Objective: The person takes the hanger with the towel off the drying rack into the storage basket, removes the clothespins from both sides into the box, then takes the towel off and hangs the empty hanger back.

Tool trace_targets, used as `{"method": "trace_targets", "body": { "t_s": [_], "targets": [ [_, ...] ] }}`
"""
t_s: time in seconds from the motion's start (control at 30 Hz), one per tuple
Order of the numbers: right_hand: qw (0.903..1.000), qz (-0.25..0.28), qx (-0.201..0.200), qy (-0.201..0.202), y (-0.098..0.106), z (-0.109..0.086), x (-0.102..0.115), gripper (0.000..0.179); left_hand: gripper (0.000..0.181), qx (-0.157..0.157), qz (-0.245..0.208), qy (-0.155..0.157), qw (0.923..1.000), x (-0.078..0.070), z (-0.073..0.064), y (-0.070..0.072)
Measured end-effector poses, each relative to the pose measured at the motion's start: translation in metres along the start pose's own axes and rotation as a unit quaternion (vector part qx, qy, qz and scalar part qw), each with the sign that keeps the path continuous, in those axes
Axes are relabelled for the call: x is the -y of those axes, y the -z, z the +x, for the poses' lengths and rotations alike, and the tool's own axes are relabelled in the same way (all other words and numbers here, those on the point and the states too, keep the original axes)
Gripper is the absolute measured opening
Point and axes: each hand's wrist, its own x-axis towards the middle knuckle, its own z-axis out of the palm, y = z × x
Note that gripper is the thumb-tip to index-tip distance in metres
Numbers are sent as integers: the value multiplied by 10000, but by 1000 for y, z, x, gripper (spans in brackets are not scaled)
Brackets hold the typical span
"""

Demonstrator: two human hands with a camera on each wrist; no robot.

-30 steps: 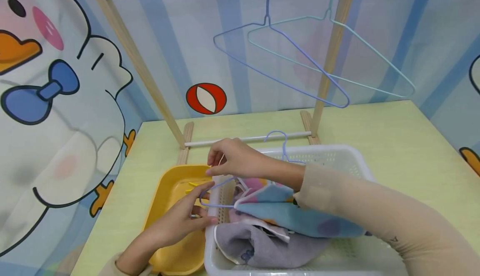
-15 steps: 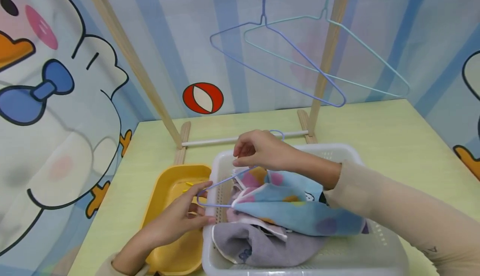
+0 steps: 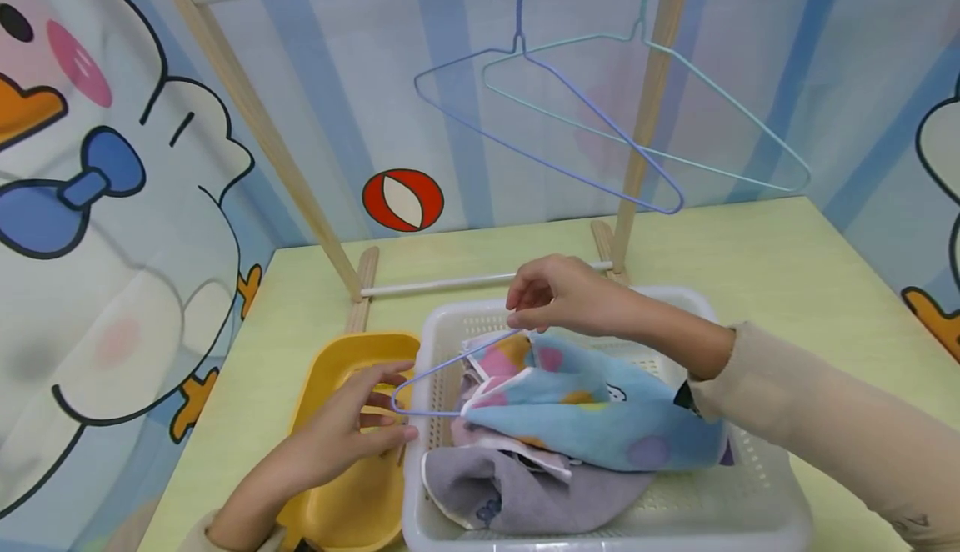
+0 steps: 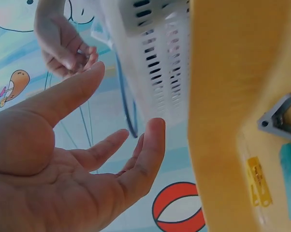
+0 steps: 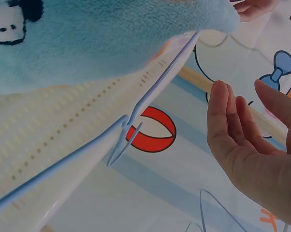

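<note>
A blue wire hanger [image 3: 456, 358] lies over the white basket, its left end sticking out past the rim. A light-blue patterned cloth [image 3: 615, 431] lies across it, above a grey cloth [image 3: 600, 502]. My left hand [image 3: 337, 427] is beside that left end, fingers spread and slightly bent, holding nothing. Above the hanger's upper part hovers my right hand [image 3: 562, 293], which hides the hook in the head view. The right wrist view shows the right hand [image 5: 252, 130] loosely curved and apart from the hanger [image 5: 63, 166].
The white basket [image 3: 414, 485] stands beside a yellow tray [image 3: 352, 502]. Inside the tray are a yellow clip [image 4: 259, 181], a teal clip [image 4: 289, 179] and a grey clip [image 4: 276, 121]. Behind, a wooden rack [image 3: 262, 131] carries a blue hanger [image 3: 540, 160] and a mint hanger [image 3: 712, 168].
My right hand has moved right, from the hanger's left part toward its hook. My left hand has drawn slightly away to the left. The hanger and cloths stay in the basket.
</note>
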Motion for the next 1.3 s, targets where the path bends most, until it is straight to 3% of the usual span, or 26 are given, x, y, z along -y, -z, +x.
{"method": "trace_targets", "body": {
  "t_s": [0.4, 0.77, 0.9, 1.03, 1.3],
  "targets": [
    [9990, -61, -142, -412, 20, -26, -13, 13, 56, -250, 496, -168, 9983, -16, 4, 9],
    [9969, -376, -307, -623, 36, -48, -23, 13, 39, -540, 653, -475, 9953, -33, 18, 5],
    [9959, -529, -311, -667, 41, -53, -30, 11, 36, -273, 745, -679, 9945, -46, 23, 0],
    [9945, -785, -243, -645, 45, -61, -38, 12, 32, 233, 764, -891, 9928, -60, 28, -7],
    [9915, -1111, -129, -667, 47, -75, -54, 16, 29, 945, 916, -1768, 9754, -82, 43, -30]
  ]
}}
